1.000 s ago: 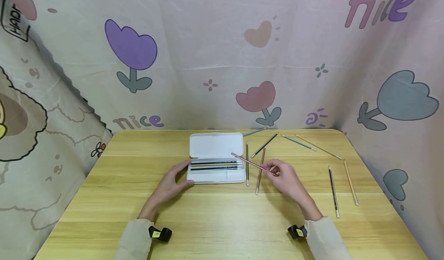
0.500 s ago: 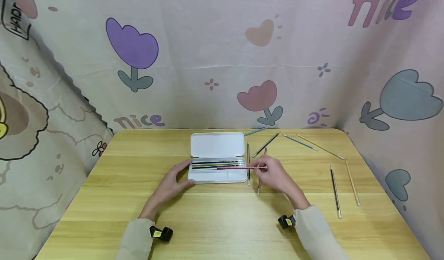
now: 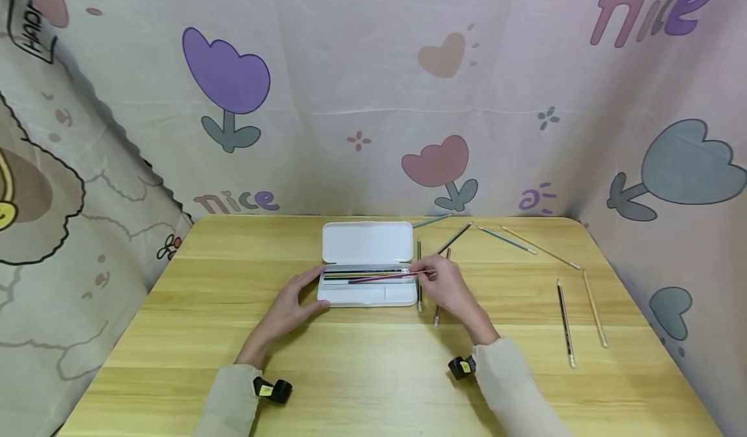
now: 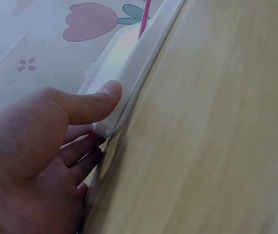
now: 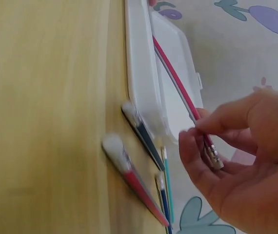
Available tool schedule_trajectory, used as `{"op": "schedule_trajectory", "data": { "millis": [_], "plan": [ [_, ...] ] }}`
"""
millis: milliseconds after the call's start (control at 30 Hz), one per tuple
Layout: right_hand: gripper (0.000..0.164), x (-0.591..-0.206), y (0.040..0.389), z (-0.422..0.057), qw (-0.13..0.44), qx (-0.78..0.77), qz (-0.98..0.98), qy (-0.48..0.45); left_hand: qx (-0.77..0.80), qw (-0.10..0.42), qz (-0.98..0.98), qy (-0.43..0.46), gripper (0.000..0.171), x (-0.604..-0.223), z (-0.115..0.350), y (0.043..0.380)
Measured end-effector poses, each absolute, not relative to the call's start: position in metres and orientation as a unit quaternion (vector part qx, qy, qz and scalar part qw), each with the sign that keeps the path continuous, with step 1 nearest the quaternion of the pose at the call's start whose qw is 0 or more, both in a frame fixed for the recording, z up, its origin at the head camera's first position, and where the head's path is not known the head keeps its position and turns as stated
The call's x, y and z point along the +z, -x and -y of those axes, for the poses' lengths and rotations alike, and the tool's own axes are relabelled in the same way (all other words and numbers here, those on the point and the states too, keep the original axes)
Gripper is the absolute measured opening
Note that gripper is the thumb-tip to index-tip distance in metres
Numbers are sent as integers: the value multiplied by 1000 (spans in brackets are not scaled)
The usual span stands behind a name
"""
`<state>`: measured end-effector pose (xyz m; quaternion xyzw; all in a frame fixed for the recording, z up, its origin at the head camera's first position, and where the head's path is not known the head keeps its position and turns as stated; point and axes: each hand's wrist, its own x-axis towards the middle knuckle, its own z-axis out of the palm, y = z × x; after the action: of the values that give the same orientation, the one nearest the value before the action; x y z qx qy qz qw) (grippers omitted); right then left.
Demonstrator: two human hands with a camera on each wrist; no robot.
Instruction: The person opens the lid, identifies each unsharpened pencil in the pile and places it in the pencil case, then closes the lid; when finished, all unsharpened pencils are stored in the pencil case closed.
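Note:
A white pencil case (image 3: 353,298) lies with its lid (image 3: 367,242) raised and several pencils (image 3: 338,271) in its rear part. At its left end is my left hand (image 3: 286,308); the left wrist view shows the thumb against the front wall and the fingers round the end. My right hand (image 3: 448,289) pinches a red pencil (image 5: 175,75) near its eraser end. That pencil slants over the case's open tray, its other end pointing left. Whether it touches the pencils below I cannot tell.
Right of the case lie a dark pencil (image 3: 419,294) and a red one (image 3: 437,317), partly behind my right hand. Several more pencils are scattered farther right, including a black one (image 3: 565,327) and a yellow one (image 3: 594,307). A patterned curtain (image 3: 327,100) stands behind the wooden table (image 3: 373,372).
My right hand has moved left, bringing the red pencil from beside the case to above its tray and turning it closer to level. My left hand has stayed at the case's left end.

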<state>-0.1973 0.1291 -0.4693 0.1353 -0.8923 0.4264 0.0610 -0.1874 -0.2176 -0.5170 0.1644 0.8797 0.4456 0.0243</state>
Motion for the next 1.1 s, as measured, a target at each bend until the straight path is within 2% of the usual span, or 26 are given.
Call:
{"op": "schedule_trajectory", "data": {
  "millis": [233, 1100],
  "plan": [
    [11, -478, 203, -113, 77, 435, 888, -125, 445, 27, -880, -164, 81, -518, 218, 188],
    [10, -490, 208, -91, 55, 456, 882, -103, 448, 16, -876, -178, 79, -520, 220, 189]
  ]
}}
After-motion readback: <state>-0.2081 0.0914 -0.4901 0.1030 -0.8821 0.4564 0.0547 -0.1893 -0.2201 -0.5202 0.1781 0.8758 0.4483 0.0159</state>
